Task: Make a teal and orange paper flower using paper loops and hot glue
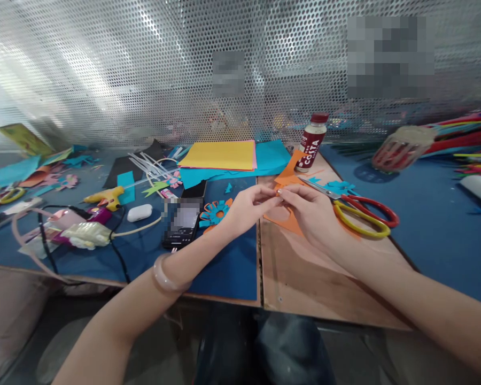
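My left hand (250, 208) and my right hand (308, 208) meet fingertip to fingertip above the wooden board. Both are closed in a pinch on a small piece of orange paper (278, 188), mostly hidden by the fingers. Below and behind them lies cut orange paper (288, 172). Left of my left wrist is a blue and orange paper flower (215, 213). A pair of scissors (363, 214) with red and yellow handles rests beside my right hand, its blades pointing away to the left.
A phone (182, 222), a white earbud case (140, 213) and a yellow glue gun (106, 198) lie left. Yellow (218, 155) and blue sheets (270, 155) sit at the back, near a Costa bottle (311, 143). A jar (401, 149) and colourful pipe cleaners (465, 133) are right.
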`<state>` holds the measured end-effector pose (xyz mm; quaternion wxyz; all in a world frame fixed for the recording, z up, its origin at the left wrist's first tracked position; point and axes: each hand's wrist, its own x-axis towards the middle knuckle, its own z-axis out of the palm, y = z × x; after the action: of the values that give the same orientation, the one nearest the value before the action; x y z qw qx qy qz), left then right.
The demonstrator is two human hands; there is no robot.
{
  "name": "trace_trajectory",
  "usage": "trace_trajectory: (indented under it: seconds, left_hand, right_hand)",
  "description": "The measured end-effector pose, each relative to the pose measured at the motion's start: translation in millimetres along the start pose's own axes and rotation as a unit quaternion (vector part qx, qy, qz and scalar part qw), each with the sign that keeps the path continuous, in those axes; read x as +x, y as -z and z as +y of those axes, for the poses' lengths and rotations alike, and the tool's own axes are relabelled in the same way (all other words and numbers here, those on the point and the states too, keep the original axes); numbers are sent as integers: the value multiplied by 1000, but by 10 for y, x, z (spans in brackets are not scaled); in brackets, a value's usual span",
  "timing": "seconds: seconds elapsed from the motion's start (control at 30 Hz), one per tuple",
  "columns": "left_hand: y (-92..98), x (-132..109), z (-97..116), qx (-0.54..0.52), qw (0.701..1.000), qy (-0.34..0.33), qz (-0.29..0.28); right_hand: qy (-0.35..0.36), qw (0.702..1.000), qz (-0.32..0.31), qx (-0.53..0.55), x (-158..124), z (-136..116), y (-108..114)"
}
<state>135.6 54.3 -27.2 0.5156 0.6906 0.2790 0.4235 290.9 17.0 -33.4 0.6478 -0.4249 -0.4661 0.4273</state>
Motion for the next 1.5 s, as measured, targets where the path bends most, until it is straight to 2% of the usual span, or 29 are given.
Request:
trace_trajectory:
  seconds: [0.1,0.33,0.47,0.6,0.7,0.8,0.97,1.17,1.23,1.3,1.37,1.43,1.5]
  left_hand:
    - [21,17,-13,-38,999,3,-15]
    - [32,29,7,-37,999,-5,39]
    - [29,26,42,-54,995,-13,83]
    - [26,19,71,-67,994,-30,77]
    - [28,20,74,-68,995,-39,61]
    - [43,25,60,-58,996,-43,60]
    - [92,26,71,10,998,-51,31]
    - [128,13,146,185,979,-84,9]
    - [124,7,143,224,971,-83,22]
    - [120,0,133,256,957,-117,66]
    - [124,-5,131,281,933,-195,112]
    - [136,-7,140,301,907,-272,114]
    - [152,-5,151,321,888,-316,96]
  right_hand:
    - [-9,1000,-3,4,5,-2,11]
    - [-10,1000,2,-10,36,20,28]
    - [103,987,11,-123,-9,-35,17]
    - [165,973,11,-163,-64,-89,2]
    - [166,967,4,-192,-80,-111,-9]
    - [123,971,-6,-206,-72,-131,-21]
    - [63,983,-13,-173,-51,-133,-29]
    - [86,984,6,-159,-48,-119,-22]
    - [87,982,12,-165,-49,-120,-22]
    - [76,982,25,-173,-49,-121,-22]
    - [69,981,41,-178,-50,-122,-23]
    - [70,980,47,-182,-52,-123,-26]
    - [70,979,40,-188,-56,-126,-27]
